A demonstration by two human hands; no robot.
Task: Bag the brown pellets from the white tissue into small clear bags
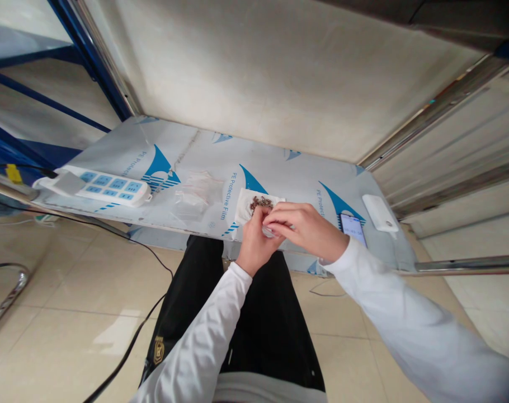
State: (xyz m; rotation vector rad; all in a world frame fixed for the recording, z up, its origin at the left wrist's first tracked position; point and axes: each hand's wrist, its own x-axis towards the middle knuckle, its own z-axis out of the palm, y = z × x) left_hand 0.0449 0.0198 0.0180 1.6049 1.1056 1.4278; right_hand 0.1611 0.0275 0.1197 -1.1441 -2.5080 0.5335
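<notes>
A small heap of brown, metallic-looking pieces (260, 202) lies on a white sheet or pad (243, 208) near the front edge of the shelf. Just in front of the heap, my left hand (258, 240) has its thumb and fingers drawn together. My right hand (302, 226) meets it from the right, with its fingertips pinched against those of the left. Whatever sits between the fingertips is hidden or too small to name. Left of the pad lie clear plastic bags (193, 196), partly see-through against the shelf film.
The shelf (271, 154) wears printed protective film. A white power strip (107, 187) with a plug occupies its left end. To the right are a phone (353, 228) with a lit screen and a white flat device (380, 212). A black cable (141, 322) hangs at the left.
</notes>
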